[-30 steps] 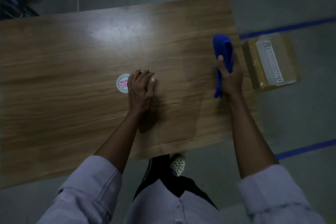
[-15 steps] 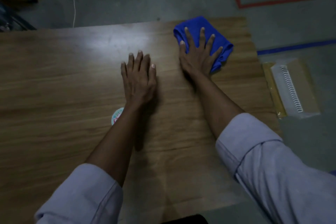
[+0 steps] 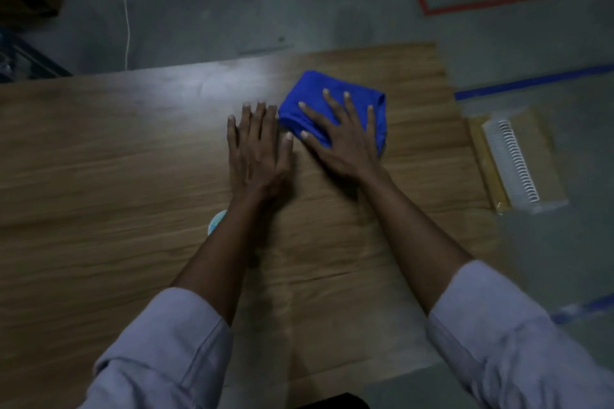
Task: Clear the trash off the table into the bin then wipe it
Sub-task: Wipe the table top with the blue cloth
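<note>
A wide wood-grain laminate surface (image 3: 99, 176) is stretching across the view, catching a pale glare near its far edge. A folded bright blue cloth (image 3: 307, 90) is lying on it toward the far right corner, with the right grip (image 3: 345, 139) pressing flat on top, fingers spread. The left grip (image 3: 257, 156) is resting palm-down on the bare wood just beside the cloth. A small round pale blue disc (image 3: 216, 222) is lying nearer, partly hidden by the left forearm.

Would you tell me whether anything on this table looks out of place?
Yes: a small round disc lies on the table, half hidden by the left forearm, though the right hand presses the blue cloth flat, seemingly for wiping.
</note>
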{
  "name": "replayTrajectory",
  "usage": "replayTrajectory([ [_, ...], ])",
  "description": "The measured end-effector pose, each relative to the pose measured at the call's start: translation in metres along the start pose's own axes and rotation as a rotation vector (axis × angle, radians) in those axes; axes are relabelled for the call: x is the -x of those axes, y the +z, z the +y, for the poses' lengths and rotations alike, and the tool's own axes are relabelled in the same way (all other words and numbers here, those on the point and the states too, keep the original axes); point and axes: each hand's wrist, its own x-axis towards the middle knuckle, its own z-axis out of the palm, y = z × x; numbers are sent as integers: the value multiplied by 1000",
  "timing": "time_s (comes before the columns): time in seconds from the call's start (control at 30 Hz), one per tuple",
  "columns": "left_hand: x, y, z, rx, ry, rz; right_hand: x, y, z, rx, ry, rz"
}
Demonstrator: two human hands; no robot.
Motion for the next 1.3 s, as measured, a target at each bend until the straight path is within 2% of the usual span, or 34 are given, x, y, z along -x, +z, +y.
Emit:
replayTrajectory([
  [0.1,0,-1,7,-57,175,-18,5,-15,22,42,205,97],
  [0.3,-6,3,9,-11,36,-51,-36,-1,25,22,303,106],
  [0.43,-11,6,6,59,-91,-21,-54,2,5,25,200,80],
  [0.53,-10,5,5,33,-54,-62,-33,7,-1,41,29,35],
  [0.6,-8,-1,5,34,-24,-76,-15,6,0,21,-18,-5],
  [0.7,-2,-12,9,59,78,-36,7,-9,11,12,-3,-55],
  [0.8,12,-18,17,94,114,-28,24,-23,32,49,124,12],
  [0.93,8,-19,27,115,30,-100,22,-31,53,7,254,-71],
  [1.07,-3,-14,25,75,-84,-82,1,-20,46,-20,309,-19],
  [1.17,-8,-5,21,-23,-30,-98,-17,-18,36,-66,263,11],
  [1.3,-17,0,16,23,-23,-52,-18,-12,26,-72,89,68],
])
